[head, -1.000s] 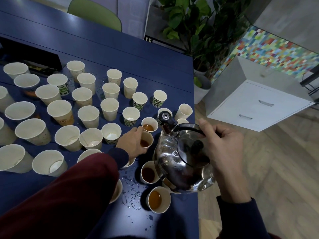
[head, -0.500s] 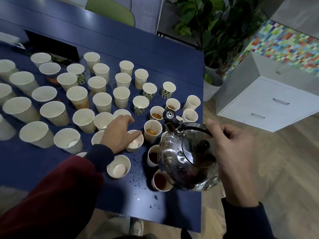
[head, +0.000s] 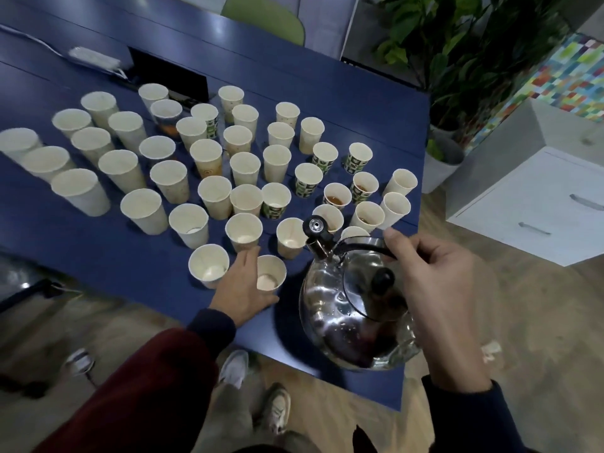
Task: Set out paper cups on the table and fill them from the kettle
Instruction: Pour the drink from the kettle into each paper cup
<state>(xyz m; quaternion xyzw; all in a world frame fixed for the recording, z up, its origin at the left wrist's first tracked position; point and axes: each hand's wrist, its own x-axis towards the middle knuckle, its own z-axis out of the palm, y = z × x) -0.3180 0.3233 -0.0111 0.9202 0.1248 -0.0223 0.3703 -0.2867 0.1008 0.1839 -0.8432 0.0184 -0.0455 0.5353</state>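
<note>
Since 0.5 s ago: left hand (head: 243,286) has come off the cup beside the brown-filled ones and onto the near cup (head: 270,273), the one closest to the table edge. The kettle (head: 346,315) has pulled back toward the corner with it.

Left grip: thumb on the cup's near side, fingers (head: 246,256) up its left wall, wrapped round it. The cup stands upright on the blue table (head: 147,273) with its pale bottom showing. An empty cup (head: 209,264) sits just left of those fingers; cannot tell if it touches them.

Other side: right hand (head: 434,282) is clenched round the black handle (head: 366,245), holding the kettle over the table corner, roughly level. The spout (head: 315,228) points away from the right fingertips, up by the row just beyond the held cup.

Filled cups (head: 336,200) with brown liquid stand past the spout, well beyond the left fingertips. The remaining paper cups (head: 170,178) stand upright, spread left of and beyond the left hand.
</note>
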